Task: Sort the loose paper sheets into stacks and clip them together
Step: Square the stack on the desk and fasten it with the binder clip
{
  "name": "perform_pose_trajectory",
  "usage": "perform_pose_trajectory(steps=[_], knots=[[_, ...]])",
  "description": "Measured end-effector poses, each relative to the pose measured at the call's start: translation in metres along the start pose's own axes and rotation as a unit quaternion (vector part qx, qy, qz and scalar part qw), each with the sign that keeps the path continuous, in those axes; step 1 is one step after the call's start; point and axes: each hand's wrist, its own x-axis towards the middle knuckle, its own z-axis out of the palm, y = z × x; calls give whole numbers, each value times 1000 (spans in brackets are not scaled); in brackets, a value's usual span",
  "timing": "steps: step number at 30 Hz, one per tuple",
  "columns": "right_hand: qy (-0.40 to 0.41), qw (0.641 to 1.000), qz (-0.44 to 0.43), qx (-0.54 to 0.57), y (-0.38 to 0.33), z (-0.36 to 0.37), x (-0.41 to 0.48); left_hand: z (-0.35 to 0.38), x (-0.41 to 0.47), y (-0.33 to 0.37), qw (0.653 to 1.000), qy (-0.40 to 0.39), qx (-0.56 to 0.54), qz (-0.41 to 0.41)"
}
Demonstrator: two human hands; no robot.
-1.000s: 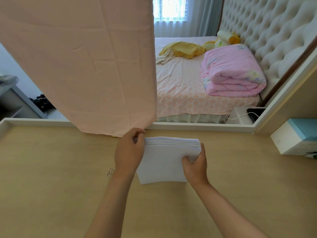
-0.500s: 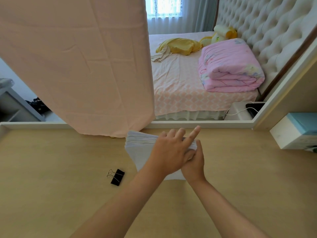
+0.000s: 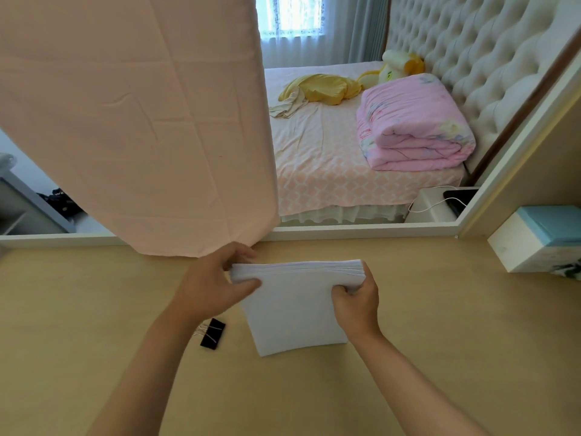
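**Paper stack & binder clip: pose and position**

Paper stack [image 3: 295,313]: thick wad of plain white sheets, edges approx. squared. Far edge is raised & shows its layers; near edge sits low at the desk [image 3: 94,309], contact can't be told. Top sheet tilts toward the viewer, slightly bowed. Held at both far corners: left hand [image 3: 210,287] w/ thumb on the top sheet, right hand [image 3: 356,302] gripping the other corner. Binder clip [image 3: 213,334]: black w/ silver wire handles, lying on the desk just left of the stack, apart from it.
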Motion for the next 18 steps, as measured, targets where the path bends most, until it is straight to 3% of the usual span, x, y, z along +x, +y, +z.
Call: perform_pose_trajectory(steps=[3, 6, 9, 13, 18], knots=[[-9, 1000, 7, 9, 2, -2, 0, 30, -13, -6, 953, 43, -296, -55], [-30, 999, 16, -6, 7, -5, 0, 75, -22, -3, 899, 144, -402, -93], [-58, 997, 19, -35, 15, -11, 1, 91, -22, 3, 866, 220, -441, -91], [-59, 997, -9, -44, 14, -12, -4, 80, -16, 13, 862, 247, -435, -81], [-51, 998, -25, -33, 15, -9, -2, 78, -2, 23, 838, 279, -441, -161]])
